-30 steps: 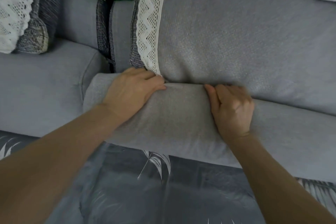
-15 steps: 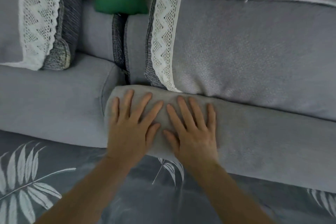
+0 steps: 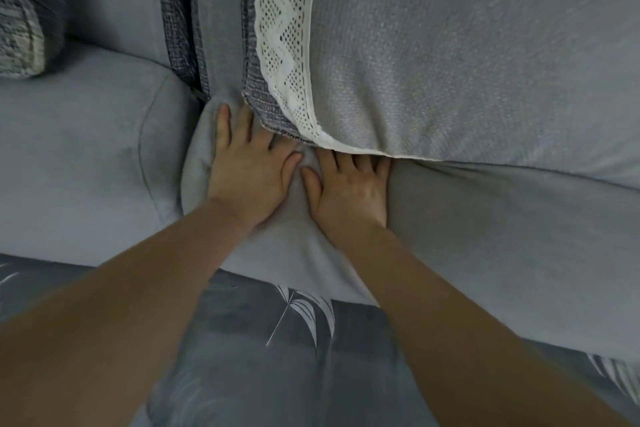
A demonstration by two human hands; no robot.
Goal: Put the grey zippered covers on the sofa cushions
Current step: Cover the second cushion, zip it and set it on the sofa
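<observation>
Both hands are pressing on the left end of a seat cushion [image 3: 502, 246], which is lying along the sofa seat and is wearing its grey cover [image 3: 277, 239]. The left hand [image 3: 247, 172] is lying flat on the rounded corner of this cushion. Its fingers [image 3: 223, 126] are spreading out straight and are holding nothing, only pushing the cloth down, and its thumb is pointing toward the other hand. The right hand [image 3: 349, 194] is resting just beside it, palm down as well, with the two thumbs almost touching. Its fingers [image 3: 362, 163] are reaching into the seam where the seat cushion is meeting the back cushion [image 3: 467, 62], so their tips are hiding under that cushion's lower edge (the part that is showing is looking straight, not curled around anything). The cover is sinking and wrinkling a little between the two hands. The back cushion is standing just behind the hands, touching the seat cushion, and it is carrying a white lace band [image 3: 287, 45] down its left side. To the left, a neighbour cushion [image 3: 76, 156] is sitting right against the first one, and a patterned pillow [image 3: 20, 28] is showing at the top left corner, rather blurred. Nearer to the person, a dark fabric [image 3: 263, 374] with pale leaves is lying below the cushions, and both forearms are crossing over it.
</observation>
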